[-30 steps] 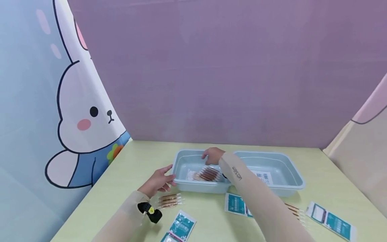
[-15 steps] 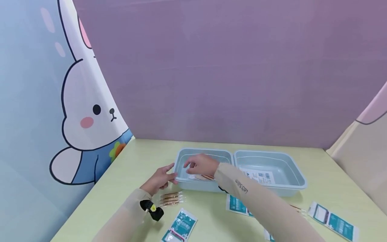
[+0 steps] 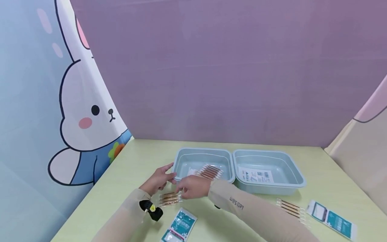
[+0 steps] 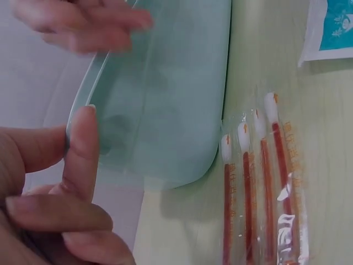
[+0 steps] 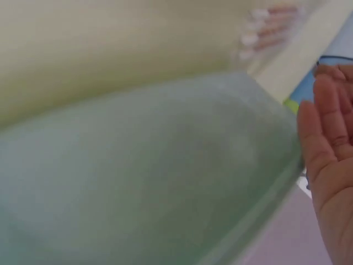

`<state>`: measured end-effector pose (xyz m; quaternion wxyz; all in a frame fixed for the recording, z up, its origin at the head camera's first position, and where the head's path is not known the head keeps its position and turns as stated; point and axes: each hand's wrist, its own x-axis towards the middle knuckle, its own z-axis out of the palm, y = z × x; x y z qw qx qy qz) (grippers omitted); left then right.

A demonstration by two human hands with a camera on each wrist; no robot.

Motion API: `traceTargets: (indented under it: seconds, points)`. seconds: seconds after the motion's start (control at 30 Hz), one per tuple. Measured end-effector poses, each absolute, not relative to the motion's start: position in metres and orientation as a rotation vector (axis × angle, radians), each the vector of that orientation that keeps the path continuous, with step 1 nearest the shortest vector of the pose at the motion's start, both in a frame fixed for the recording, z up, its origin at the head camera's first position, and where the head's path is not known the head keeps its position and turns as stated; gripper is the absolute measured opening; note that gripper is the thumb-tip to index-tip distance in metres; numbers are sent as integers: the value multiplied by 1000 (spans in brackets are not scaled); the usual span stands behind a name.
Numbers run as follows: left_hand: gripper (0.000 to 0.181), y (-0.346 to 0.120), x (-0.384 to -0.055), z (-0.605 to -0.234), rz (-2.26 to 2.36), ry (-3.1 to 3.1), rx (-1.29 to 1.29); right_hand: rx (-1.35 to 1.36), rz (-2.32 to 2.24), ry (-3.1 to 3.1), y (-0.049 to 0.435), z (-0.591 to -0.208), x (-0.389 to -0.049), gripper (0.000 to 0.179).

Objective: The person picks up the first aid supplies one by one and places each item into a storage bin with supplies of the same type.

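At the near left corner of the left light-blue plastic basin [image 3: 202, 152], my left hand [image 3: 158, 178] holds the rim between thumb and index finger. My right hand [image 3: 193, 187] is in front of that basin, fingertips right at a strip of brown-stemmed cotton swabs [image 3: 168, 199] in clear wrap on the table. The left wrist view shows these swabs [image 4: 267, 187] with white tips, beside the basin wall [image 4: 171, 105]. In the right wrist view, the fingers [image 5: 331, 121] are loosely bent with nothing between them. More wrapped swabs [image 3: 211, 172] lie inside the left basin.
A second basin [image 3: 263, 153] with a white label [image 3: 257, 174] stands against the first one's right side. On the table lie a teal-and-white packet [image 3: 183, 223], another packet [image 3: 335, 222] and more swabs [image 3: 290, 208] at the right. A purple backdrop [image 3: 226, 77] rises behind.
My right hand has moved from above the left basin down and left to its front, beside the swabs on the table. The left hand stays at the basin's corner.
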<state>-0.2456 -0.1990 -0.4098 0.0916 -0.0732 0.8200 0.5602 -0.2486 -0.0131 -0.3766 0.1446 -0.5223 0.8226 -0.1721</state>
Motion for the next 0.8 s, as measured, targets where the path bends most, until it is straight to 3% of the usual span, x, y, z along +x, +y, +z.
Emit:
traceTargets:
  seconds: [0.47, 0.8]
  points:
    - [55, -198, -249, -412, 1633, 2487, -257, -1625, -382, 2373, -27, -423, -245, 38]
    - [50, -200, -249, -412, 1685, 2462, -249, -1494, -368, 2566, -43, -435, -243, 25]
